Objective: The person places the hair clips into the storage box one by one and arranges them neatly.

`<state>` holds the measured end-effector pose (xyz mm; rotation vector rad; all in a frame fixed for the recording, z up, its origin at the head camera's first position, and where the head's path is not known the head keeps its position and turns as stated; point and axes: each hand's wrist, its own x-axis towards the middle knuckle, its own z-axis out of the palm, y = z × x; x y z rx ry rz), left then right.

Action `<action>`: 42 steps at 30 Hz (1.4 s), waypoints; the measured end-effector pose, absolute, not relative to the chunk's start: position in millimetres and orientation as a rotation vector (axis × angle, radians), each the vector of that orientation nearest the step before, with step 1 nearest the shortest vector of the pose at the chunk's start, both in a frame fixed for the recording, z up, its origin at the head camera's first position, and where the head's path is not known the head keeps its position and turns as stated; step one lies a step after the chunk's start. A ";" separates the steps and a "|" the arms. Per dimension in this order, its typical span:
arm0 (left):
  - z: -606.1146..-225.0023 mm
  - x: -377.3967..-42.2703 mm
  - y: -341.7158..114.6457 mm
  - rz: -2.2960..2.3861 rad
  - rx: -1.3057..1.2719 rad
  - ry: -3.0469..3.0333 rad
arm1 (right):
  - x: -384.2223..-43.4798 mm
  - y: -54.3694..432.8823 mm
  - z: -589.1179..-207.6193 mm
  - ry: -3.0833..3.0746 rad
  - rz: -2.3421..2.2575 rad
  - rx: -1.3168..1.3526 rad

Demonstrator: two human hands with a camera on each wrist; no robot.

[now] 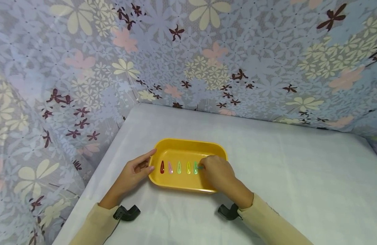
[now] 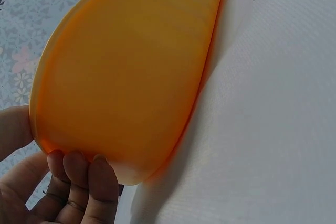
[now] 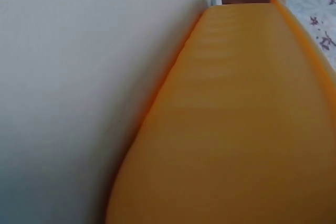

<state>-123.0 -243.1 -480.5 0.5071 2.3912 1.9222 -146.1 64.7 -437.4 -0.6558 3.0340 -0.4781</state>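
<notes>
A yellow plastic tray (image 1: 188, 144) sits on the white cloth. Inside it, snap hair clips stand in a row: dark red (image 1: 162, 167), pink (image 1: 170, 167), light green (image 1: 179, 167), yellow (image 1: 189, 167) and green (image 1: 195, 168). My left hand (image 1: 135, 170) holds the tray's left end, its fingertips (image 2: 102, 174) pressed to the outer wall in the left wrist view. Over the right part of the tray, my right hand (image 1: 218, 171) pinches a teal hair clip (image 1: 200, 167) beside the green one; the fingers hide part of it. In the right wrist view the tray's wall (image 3: 236, 108) fills most of the picture.
White cloth (image 1: 283, 177) covers the surface around the tray. A flower-patterned fabric (image 1: 176, 61) rises behind and along the left side. Black wrist mounts (image 1: 126, 213) stick out near both sleeves, close in front of the tray.
</notes>
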 end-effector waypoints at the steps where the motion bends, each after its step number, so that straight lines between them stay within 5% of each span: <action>1: -480.3 -123.1 -243.0 1.920 0.507 2.393 | -146.3 64.7 -437.8 3.037 -0.465 -0.657; 16: -482.2 -123.3 -244.1 1.923 0.527 2.398 | -144.0 63.6 -436.6 3.073 -0.095 -0.789; 24: -480.0 -123.1 -243.4 1.910 0.528 2.400 | -150.2 64.4 -434.5 3.028 -0.639 -0.554; 42: -483.3 -124.4 -246.0 1.940 0.616 2.368 | -151.0 61.9 -434.9 3.057 -0.465 -0.596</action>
